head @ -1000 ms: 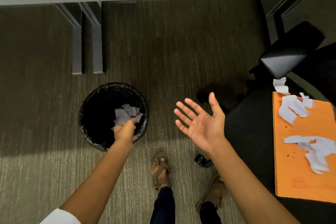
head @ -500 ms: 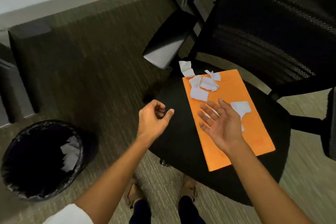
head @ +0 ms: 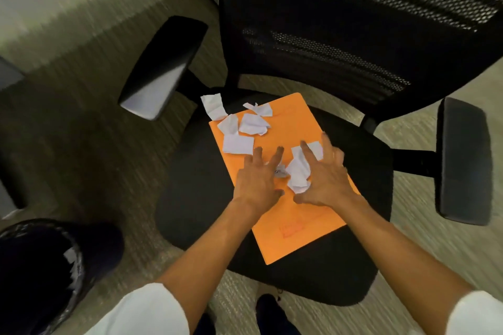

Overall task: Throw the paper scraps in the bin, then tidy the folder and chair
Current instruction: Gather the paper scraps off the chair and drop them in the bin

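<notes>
Carpet (head: pixel 89 144) in a ribbed olive weave is filling the background, smeared by motion blur, and a pale wall is running out of frame at the upper left. Only the lower mesh of the chair (head: pixel 353 43) back is showing, its top cut off by the upper edge; the base is lying hidden beneath the seat. At the lower left the bin (head: pixel 40 275) is sitting half out of frame, its dark liner swallowing most of its interior, with a few white scraps just discernible near the rim.

An orange folder (head: pixel 296 215) is lying flat and skewed on the black seat. One group of paper scraps (head: pixel 246 128) is resting on and beside its far corner, well clear of both hands. A second crumpled clump (head: pixel 299 171) is sitting between the hands.

Left hand (head: pixel 258 179) is pressing palm-down on the folder, fingers spread, closed on nothing. Right hand (head: pixel 326 174) is curving around the clump with fingers splayed and blurred, touching the paper's right side; it is not gripping it. Both forearms are partly covering the folder's middle.
</notes>
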`<state>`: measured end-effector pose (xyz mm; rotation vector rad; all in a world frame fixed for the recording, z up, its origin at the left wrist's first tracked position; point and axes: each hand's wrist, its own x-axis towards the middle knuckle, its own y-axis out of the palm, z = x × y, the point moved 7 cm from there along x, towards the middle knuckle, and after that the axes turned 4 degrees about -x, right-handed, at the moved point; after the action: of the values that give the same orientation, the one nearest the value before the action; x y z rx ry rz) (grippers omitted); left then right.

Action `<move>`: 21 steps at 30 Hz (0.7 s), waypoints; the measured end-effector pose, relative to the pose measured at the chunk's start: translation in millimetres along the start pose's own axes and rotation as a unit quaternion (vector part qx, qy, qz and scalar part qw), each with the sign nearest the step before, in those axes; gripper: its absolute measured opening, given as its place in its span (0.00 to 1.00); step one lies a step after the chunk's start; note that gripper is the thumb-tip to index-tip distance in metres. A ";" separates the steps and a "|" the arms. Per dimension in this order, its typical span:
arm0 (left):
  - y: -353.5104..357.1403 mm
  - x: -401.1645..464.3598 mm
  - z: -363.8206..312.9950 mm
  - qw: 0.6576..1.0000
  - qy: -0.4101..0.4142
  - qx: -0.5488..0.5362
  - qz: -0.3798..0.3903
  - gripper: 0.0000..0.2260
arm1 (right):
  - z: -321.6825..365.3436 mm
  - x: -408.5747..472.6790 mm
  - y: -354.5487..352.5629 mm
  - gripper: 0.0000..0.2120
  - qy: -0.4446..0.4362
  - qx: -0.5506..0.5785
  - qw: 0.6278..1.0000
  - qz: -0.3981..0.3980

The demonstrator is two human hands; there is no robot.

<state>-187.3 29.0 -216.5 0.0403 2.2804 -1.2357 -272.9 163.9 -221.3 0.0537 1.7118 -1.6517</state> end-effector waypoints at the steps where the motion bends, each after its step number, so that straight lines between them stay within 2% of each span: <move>1: 3.7 4.3 -6.8 1.000 0.008 0.031 0.002 0.43 | 1.5 5.4 1.0 0.64 -0.025 -0.012 1.000 0.003; 4: 10.7 10.4 -16.4 0.994 0.028 0.103 -0.008 0.36 | 4.8 14.7 6.7 0.58 -0.102 -0.033 0.994 0.029; 6: 14.8 12.0 -16.3 0.991 0.034 0.128 -0.008 0.31 | 5.1 14.6 11.2 0.50 -0.149 -0.072 0.986 0.028; 10: 20.3 13.1 -18.6 0.994 0.065 0.083 -0.019 0.20 | 1.4 4.6 13.9 0.32 -0.186 -0.083 0.978 -0.040; 13: 14.9 14.3 -13.5 0.995 0.062 -0.058 -0.051 0.13 | -1.3 -5.3 15.5 0.21 -0.175 -0.007 0.981 -0.080; 15: 8.4 14.7 -5.2 0.978 0.035 -0.190 -0.074 0.10 | -2.4 -6.7 19.8 0.21 -0.160 0.017 0.984 -0.075; 18: 5.7 10.1 12.6 0.918 -0.047 -0.387 -0.076 0.04 | -3.3 -3.2 22.2 0.27 -0.143 0.052 0.986 -0.064; 21: 13.7 3.3 29.0 0.836 -0.121 -0.534 -0.036 0.03 | -3.7 -3.6 9.4 0.21 -0.101 0.191 0.970 -0.110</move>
<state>-173.5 13.4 -241.2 -0.5723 2.4188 0.1514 -267.4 170.3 -227.7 -0.1213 1.2652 -2.0576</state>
